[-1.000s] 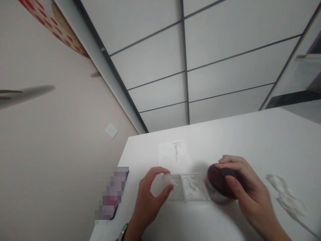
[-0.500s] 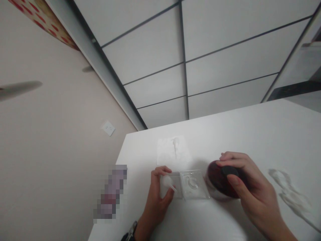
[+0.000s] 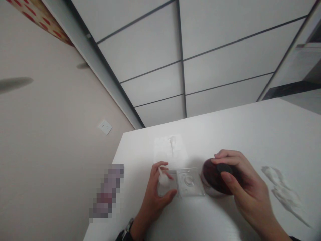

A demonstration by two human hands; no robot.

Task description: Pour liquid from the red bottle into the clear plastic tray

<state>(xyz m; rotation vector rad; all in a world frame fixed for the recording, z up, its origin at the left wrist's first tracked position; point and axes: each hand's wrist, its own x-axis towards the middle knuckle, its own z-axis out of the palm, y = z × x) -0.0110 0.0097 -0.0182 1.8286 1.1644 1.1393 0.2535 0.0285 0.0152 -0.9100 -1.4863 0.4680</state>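
On the white table (image 3: 250, 130), the left hand (image 3: 155, 197) curled around a small white bottle (image 3: 163, 179), thumb and fingers pinching it. Just to its right lay a clear plastic case (image 3: 188, 182), touching a dark red jar (image 3: 212, 175) that the right hand (image 3: 244, 194) gripped from above.

Left hand (image 3: 157, 192) seen lower centre, fingers curled inward, thumb closed toward them; right hand (image 3: 242, 189) held lower right, palm down, fingers arched in grasp.
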